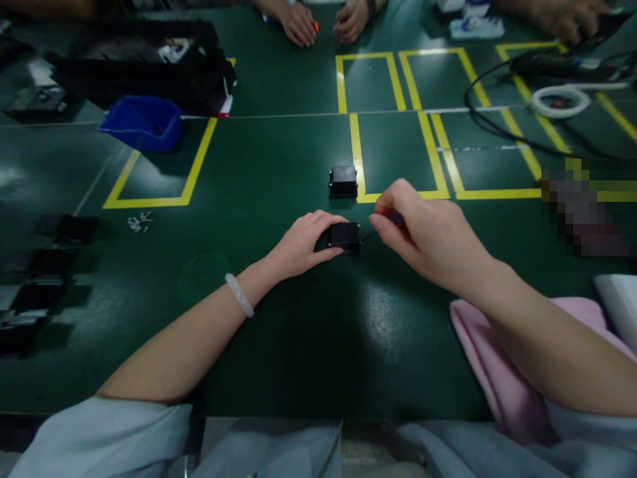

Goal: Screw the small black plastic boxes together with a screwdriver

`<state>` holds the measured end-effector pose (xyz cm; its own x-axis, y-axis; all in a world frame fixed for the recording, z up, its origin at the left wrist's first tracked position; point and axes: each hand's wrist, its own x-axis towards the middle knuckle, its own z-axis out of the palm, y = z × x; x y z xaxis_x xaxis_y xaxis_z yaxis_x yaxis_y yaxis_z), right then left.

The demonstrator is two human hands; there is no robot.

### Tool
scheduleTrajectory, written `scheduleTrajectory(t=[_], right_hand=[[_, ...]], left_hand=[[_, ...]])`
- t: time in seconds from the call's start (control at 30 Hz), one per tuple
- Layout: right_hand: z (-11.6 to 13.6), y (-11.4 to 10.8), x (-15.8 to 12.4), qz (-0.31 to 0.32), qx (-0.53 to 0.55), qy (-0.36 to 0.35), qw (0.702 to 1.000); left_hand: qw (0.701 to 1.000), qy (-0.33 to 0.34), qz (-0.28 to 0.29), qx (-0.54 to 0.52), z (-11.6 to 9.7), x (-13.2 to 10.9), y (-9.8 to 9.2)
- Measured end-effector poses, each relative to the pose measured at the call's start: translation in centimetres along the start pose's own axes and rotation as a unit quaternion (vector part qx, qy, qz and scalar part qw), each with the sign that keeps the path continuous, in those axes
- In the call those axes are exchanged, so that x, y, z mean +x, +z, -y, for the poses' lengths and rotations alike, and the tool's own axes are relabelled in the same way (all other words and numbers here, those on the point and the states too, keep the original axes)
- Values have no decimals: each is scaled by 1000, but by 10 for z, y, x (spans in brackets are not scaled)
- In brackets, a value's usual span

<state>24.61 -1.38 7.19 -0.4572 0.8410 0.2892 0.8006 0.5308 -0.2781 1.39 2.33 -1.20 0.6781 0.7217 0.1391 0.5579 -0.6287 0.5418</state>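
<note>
On the green table, my left hand [308, 244] is closed around the left side of a small black box [345, 236], thumb at its near edge and fingers at its far edge. My right hand [423, 232] pinches a screwdriver [368, 236]; its handle is mostly hidden by the fingers. The thin dark shaft reaches to the right side of the box, where small silver screws show. Just beyond stands a second similar black box [343, 181], touched by neither hand.
Loose screws [139, 222] lie at the left, near a blue bin [144, 123] and a large black tray [144, 63]. Several black parts [47, 282] line the left side. Pink cloth [517, 372] lies under my right forearm. Across the table are other people's hands [301, 25] and a coiled cable [560, 101].
</note>
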Motion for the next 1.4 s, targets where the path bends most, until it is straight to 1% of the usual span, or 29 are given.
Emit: scheduleTrajectory(t=[0.1, 0.27, 0.5, 0.77, 0.97, 1.13, 1.27, 1.4], right_hand=[[1, -1, 0, 16, -2, 9, 1000], [1, 0, -1, 6, 13, 6, 1000], [2, -3, -2, 9, 1, -6, 1000], [0, -2, -1, -4, 8, 14, 1000], [1, -3, -2, 16, -10, 11, 1000], [0, 0, -3, -6, 1, 6, 1000], [2, -3, -3, 7, -11, -1, 1000], [2, -3, -3, 12, -11, 6, 1000]], left_hand=[[1000, -6, 4, -3, 0, 0, 0], [1000, -6, 6, 0, -1, 0, -1], [1000, -10, 5, -7, -1, -1, -1], [1000, -13, 12, -7, -2, 0, -1], [1000, -13, 7, -6, -1, 0, 0], [1000, -5, 3, -4, -1, -1, 0], [1000, -5, 4, -4, 0, -1, 0], [1000, -7, 6, -5, 0, -1, 0]])
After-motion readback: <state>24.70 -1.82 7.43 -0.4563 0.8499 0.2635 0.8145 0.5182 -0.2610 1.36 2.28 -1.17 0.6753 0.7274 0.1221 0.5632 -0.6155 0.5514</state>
